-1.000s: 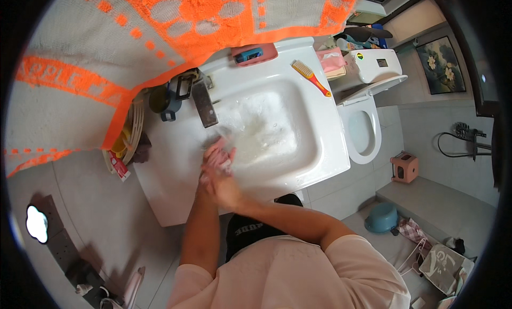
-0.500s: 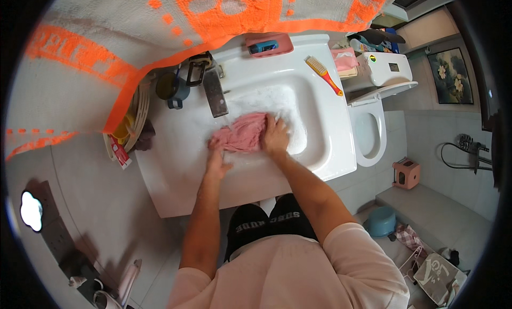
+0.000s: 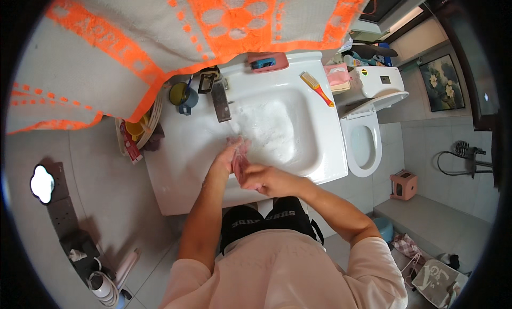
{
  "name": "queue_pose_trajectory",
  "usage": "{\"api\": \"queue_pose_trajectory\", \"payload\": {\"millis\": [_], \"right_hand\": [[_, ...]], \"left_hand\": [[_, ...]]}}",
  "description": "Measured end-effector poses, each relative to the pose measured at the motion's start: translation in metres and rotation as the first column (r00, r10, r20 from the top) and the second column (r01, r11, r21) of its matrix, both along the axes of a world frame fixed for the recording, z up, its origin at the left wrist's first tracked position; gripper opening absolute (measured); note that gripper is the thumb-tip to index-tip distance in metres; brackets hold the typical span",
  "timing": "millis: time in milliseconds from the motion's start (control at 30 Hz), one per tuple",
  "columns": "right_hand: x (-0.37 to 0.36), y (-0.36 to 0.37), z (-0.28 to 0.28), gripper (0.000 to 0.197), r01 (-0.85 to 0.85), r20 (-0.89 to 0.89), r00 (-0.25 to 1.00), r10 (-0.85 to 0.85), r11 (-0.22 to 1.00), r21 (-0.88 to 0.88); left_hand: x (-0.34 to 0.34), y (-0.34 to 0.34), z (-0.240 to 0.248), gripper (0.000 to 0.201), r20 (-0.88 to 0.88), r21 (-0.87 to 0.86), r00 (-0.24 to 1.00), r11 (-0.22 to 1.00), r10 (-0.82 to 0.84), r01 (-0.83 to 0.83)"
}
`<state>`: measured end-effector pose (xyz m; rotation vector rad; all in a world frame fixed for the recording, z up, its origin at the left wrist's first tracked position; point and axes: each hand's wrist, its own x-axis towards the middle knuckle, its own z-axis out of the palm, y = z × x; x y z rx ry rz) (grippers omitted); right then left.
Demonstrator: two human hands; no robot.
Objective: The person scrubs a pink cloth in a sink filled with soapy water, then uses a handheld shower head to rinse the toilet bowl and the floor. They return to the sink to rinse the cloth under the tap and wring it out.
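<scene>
A wet pink cloth (image 3: 240,164) is bunched and twisted between my hands above the near left side of the white sink (image 3: 333,143). My left hand (image 3: 226,158) grips its far end, close under the square metal faucet (image 3: 220,100). Nearer my body, my right hand (image 3: 269,180) is closed in a fist around the other end, and a bit of pink shows below the fingers. White suds (image 3: 272,125) cover part of the basin floor beyond the hands.
A grey-and-orange towel (image 3: 234,21) hangs over the far edge. Around the sink are a scrub brush (image 3: 317,89), a pink soap tray (image 3: 280,63), a dark mug (image 3: 183,97) and a basket (image 3: 154,122). Right of it stands a toilet (image 3: 375,154), with a pink stool (image 3: 404,184) beyond.
The cloth has been lifted from the basin, drawn nearer my body and bunched narrow. My right hand has come left and nearer, closing on the cloth; my left hand has shifted slightly right.
</scene>
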<state>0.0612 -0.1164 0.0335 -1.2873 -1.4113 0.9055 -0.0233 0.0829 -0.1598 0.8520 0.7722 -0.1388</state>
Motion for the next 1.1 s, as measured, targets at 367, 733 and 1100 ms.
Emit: {"api": "queue_pose_trajectory", "payload": {"millis": [367,733,1100], "right_hand": [[0.071,-0.035,-0.087,0.056,0.826,0.095,0.562,-0.822,0.564,-0.008],[0.095,-0.037,-0.084,0.028,0.399,0.689,0.637,-0.346,0.912,0.09],[0.109,-0.028,-0.093,0.056,0.306,0.144,0.949,-0.281,0.701,-0.645]], "left_hand": [[0.035,-0.044,0.125,0.07,0.212,-0.514,0.936,0.783,-0.281,0.351],[0.102,-0.02,0.08,0.024,0.307,-0.461,0.4,0.232,-0.863,0.856],[0.11,-0.065,0.119,0.024,-0.563,0.826,0.456,-0.443,-0.69,0.349]]}}
